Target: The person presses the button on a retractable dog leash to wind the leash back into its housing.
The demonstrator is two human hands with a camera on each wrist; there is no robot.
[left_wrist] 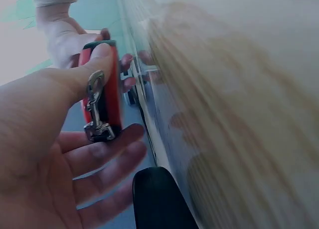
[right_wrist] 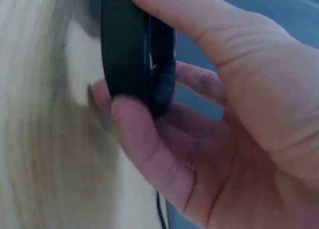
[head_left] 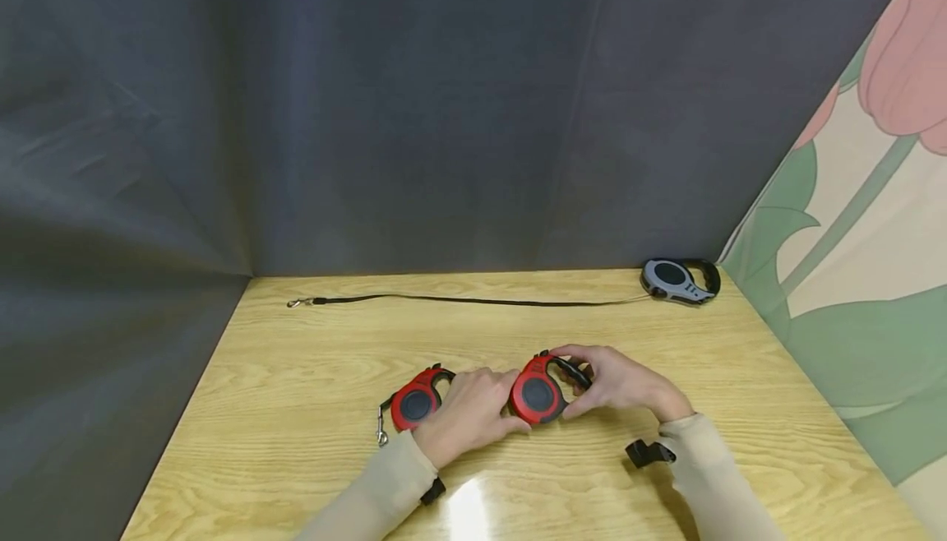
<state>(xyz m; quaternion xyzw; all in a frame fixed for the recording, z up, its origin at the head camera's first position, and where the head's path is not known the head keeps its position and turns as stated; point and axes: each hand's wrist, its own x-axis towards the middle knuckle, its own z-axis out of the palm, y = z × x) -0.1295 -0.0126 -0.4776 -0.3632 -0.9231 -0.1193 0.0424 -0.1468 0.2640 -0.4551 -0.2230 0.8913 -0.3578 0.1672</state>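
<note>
In the head view, my left hand (head_left: 477, 405) pinches the left end of a red retractable dog leash (head_left: 537, 394) with a dark round centre. Its metal clip (left_wrist: 95, 102) hangs beside my left thumb in the left wrist view. My right hand (head_left: 621, 378) holds the same leash by its black handle (right_wrist: 129, 49), thumb on one side and fingers on the other. A second red retractable leash (head_left: 416, 404) lies to the left, its handle partly hidden behind my left hand. The silver clip (head_left: 381, 436) of that one rests on the table.
A grey-blue retractable leash (head_left: 670, 273) lies at the table's back right corner. Its black strap (head_left: 473, 302) stretches left along the back edge and ends in a metal clip (head_left: 296, 303). Dark cloth (head_left: 444, 113) hangs behind the wooden table (head_left: 296, 360); a floral curtain (head_left: 851, 319) hangs at the right.
</note>
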